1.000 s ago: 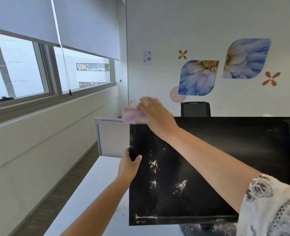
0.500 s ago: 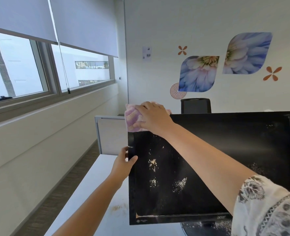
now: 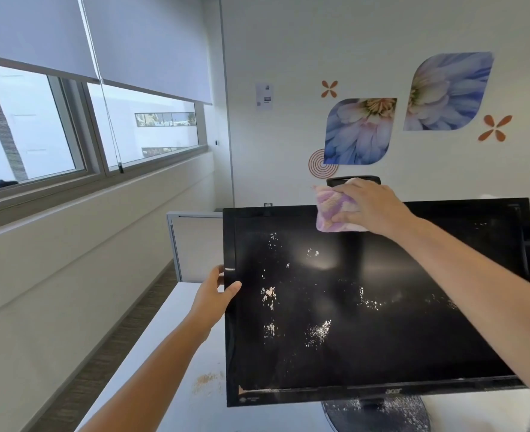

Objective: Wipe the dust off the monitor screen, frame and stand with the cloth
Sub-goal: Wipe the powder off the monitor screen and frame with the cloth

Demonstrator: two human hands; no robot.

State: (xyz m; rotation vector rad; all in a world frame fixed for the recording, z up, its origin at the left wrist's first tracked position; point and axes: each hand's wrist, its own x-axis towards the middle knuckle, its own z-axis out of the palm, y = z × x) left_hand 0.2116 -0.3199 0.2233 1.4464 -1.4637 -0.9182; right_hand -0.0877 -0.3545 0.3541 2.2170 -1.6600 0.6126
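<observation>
Black and speckled with pale dust, the monitor stands on our white desk, its round stand just showing under the lower frame and dusty too. We hold the pink and white cloth bunched under our right hand, fingers curled down over it and pressing it onto the top frame, near the middle. Our left hand steadies the left edge of the monitor, thumb on the front of the frame, the other fingers wrapped behind where we cannot see them.

Most of the work looks to be ahead of us: patches of dust sit across the middle and lower screen, along the bottom frame and on the stand, and a small spill of crumbs lies on the desk beside the lower left corner.

Risks, as we judge them: pushing hard on the top edge could tip or swivel the monitor if our left hand slackens. Gritty dust dragged under a pressed cloth might scratch the screen. Wiping downward will likely drop dust onto the stand and desk, so the stand is best left until last.
</observation>
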